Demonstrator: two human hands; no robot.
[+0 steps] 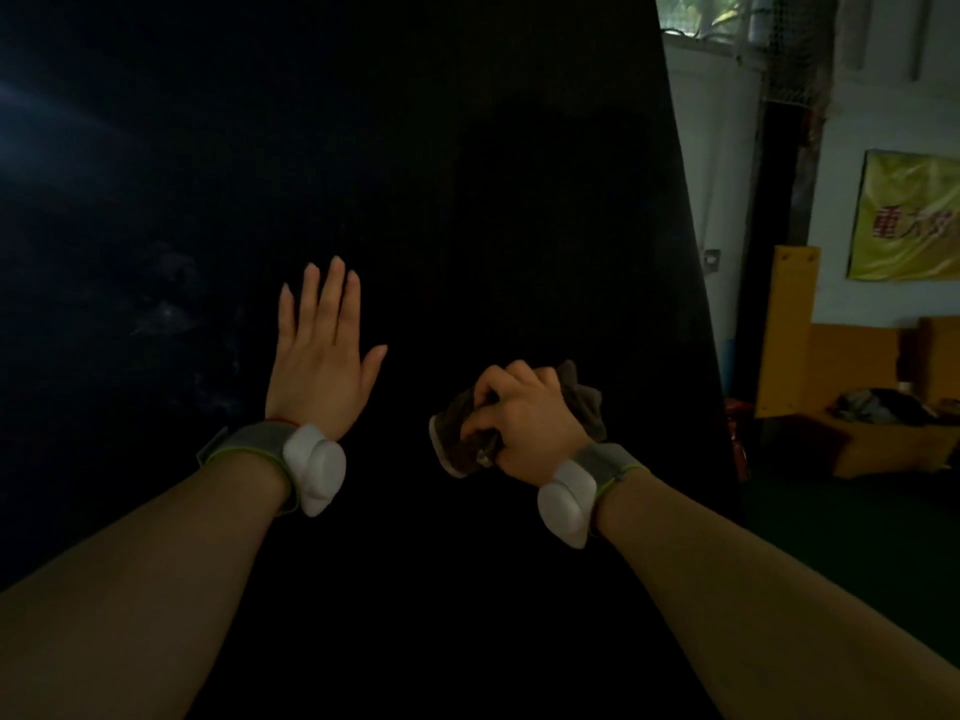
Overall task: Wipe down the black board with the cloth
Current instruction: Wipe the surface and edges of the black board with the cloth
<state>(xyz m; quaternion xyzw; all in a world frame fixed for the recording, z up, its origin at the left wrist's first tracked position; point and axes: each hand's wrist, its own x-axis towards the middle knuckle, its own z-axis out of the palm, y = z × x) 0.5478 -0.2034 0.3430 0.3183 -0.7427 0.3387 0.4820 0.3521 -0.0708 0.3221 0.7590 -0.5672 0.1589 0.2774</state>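
Your left hand (322,356) lies flat with fingers straight and together against the black board (467,174), which fills the view ahead, while your right hand (524,413), fingers curled tight, grips the bunched brown cloth (462,433) against the board's lower middle.

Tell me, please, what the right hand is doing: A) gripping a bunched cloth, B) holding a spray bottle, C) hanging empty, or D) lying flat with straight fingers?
A: the right hand has its fingers curled round the bunched cloth in front of the black board; the flat, straight-fingered one is the left hand.
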